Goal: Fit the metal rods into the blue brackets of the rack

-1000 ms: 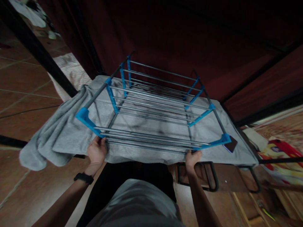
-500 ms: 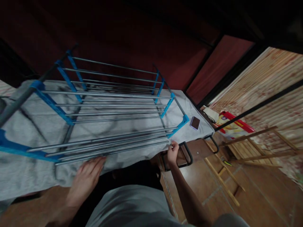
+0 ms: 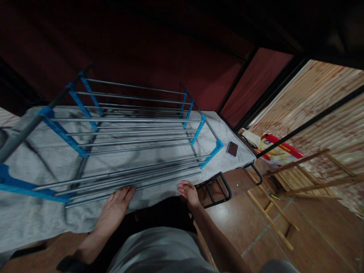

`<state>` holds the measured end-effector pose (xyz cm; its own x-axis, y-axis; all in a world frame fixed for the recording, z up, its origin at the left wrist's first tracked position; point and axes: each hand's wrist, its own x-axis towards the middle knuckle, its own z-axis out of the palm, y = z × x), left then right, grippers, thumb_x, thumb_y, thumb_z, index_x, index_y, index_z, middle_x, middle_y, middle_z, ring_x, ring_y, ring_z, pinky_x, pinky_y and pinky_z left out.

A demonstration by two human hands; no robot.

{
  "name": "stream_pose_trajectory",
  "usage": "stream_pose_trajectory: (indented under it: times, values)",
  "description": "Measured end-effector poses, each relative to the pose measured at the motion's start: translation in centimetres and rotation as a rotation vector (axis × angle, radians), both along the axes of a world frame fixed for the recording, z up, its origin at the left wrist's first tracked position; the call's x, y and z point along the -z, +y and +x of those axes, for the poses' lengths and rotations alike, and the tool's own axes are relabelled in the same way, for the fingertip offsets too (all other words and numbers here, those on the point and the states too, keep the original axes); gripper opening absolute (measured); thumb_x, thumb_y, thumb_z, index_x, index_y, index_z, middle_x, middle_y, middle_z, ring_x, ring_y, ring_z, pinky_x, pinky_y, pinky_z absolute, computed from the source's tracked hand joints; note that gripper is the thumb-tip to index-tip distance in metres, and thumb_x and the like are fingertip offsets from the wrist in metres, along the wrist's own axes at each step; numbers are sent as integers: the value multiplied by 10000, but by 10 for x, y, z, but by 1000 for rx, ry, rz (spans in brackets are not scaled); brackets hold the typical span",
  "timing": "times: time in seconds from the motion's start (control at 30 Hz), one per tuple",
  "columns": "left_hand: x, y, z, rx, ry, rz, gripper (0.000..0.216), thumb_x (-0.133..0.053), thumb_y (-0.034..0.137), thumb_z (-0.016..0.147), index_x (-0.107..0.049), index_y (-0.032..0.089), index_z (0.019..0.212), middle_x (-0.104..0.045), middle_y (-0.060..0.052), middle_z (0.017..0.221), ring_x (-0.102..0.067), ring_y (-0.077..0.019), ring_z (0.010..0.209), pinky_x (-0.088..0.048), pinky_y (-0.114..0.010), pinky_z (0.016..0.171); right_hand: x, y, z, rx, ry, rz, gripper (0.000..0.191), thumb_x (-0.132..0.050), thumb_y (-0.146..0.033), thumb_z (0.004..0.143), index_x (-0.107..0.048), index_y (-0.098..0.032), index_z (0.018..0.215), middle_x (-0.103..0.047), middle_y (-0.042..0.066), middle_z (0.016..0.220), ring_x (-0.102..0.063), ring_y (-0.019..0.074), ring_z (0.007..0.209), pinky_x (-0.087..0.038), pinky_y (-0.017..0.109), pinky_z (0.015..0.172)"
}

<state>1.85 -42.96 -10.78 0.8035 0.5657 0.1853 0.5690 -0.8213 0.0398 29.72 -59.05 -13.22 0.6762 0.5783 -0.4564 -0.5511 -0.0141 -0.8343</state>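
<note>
A metal-tube shoe rack (image 3: 142,131) with blue plastic brackets lies on a grey cloth. My left hand (image 3: 118,204) is at its near side, fingers wrapped over the nearest metal tube (image 3: 167,181); the thumb is hidden. That tube's right end lies on the cloth, a little apart from the blue bracket (image 3: 212,153). Its left end shows below the left bracket (image 3: 34,189). My right hand (image 3: 189,193) hovers by the cloth edge, just below the tube's right end, fingers apart and holding nothing.
A phone (image 3: 232,149) lies on the cloth (image 3: 216,167) to the right. Beyond the edge are a black metal frame (image 3: 224,185), wooden frame pieces (image 3: 270,212) on the tiled floor and a red-yellow box (image 3: 280,149). A dark red panel (image 3: 159,49) stands behind the rack.
My right hand has left the tube's right end, moved left toward me and opened. My left hand has slid right and further over the nearest tube. The view has shifted slightly.
</note>
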Motion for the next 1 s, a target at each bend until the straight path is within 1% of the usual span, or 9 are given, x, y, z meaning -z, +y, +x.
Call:
stream_pose_trajectory:
  times: [0.17,0.3,0.47,0.6,0.77,0.83,0.9,0.97,1.0]
  values:
    - [5,3,0,21,2,5,515,-294,24,877,-649,179,1218,-644,-141,1229,-597,-292,1110,-493,-480,941,-11,3,-8,-31,77,33,302,-798,-324,609,-626,-199,823,-725,50,779,-631,169,634,-478,286,584]
    - [12,0,-9,72,-44,1,526,-320,-2,831,-645,145,1218,-670,-141,1214,-630,-272,1106,-498,-458,969,-15,5,-17,-27,126,65,337,-820,-367,612,-613,-193,812,-720,55,778,-657,180,679,-508,303,633]
    - [15,-17,-12,87,-104,-21,566,-332,-10,801,-650,189,1225,-701,-112,1178,-665,-264,1075,-514,-438,963,-19,5,-31,-41,276,185,331,-846,-376,651,-657,-204,862,-739,54,902,-695,194,870,-549,341,820]
    - [2,-39,7,54,-164,-116,626,-350,-29,775,-598,209,1299,-683,-93,1219,-649,-253,1113,-511,-437,997,-37,2,-44,-136,256,289,296,-849,-349,678,-690,-248,906,-746,42,1025,-678,219,1059,-510,398,993]
    - [-23,-67,42,61,-310,-279,515,-362,4,878,-548,200,1317,-668,-101,1192,-636,-223,1103,-535,-386,970,-79,-6,-63,-270,-32,292,331,-732,-472,798,-683,-284,1065,-701,39,1178,-594,260,1228,-446,461,1084]
    - [-36,-75,50,95,-359,-307,446,-415,72,931,-514,206,1345,-669,-101,1170,-643,-221,1072,-548,-370,936,-100,-11,-64,-303,-270,233,343,-650,-518,851,-676,-285,1101,-700,41,1163,-604,257,1183,-444,454,1071]
    - [-51,-80,53,133,-380,-301,424,-517,215,961,-478,211,1382,-662,-109,1176,-644,-237,1048,-555,-378,908,-123,-16,-58,-289,-555,172,349,-591,-525,885,-674,-279,1118,-716,36,1061,-623,241,1091,-459,423,1025]
    - [-66,-84,52,158,-390,-264,423,-561,321,958,-496,211,1362,-666,-109,1147,-647,-245,1014,-555,-378,874,-144,-18,-49,-255,-808,135,349,-568,-511,902,-678,-264,1123,-717,36,990,-630,232,1022,-484,386,951]
    - [-73,-85,50,165,-397,-234,377,-546,318,966,-524,209,1326,-674,-102,1113,-650,-238,988,-551,-368,857,-153,-18,-44,-242,-909,128,351,-564,-506,906,-681,-257,1124,-716,43,998,-632,234,1011,-494,376,919]
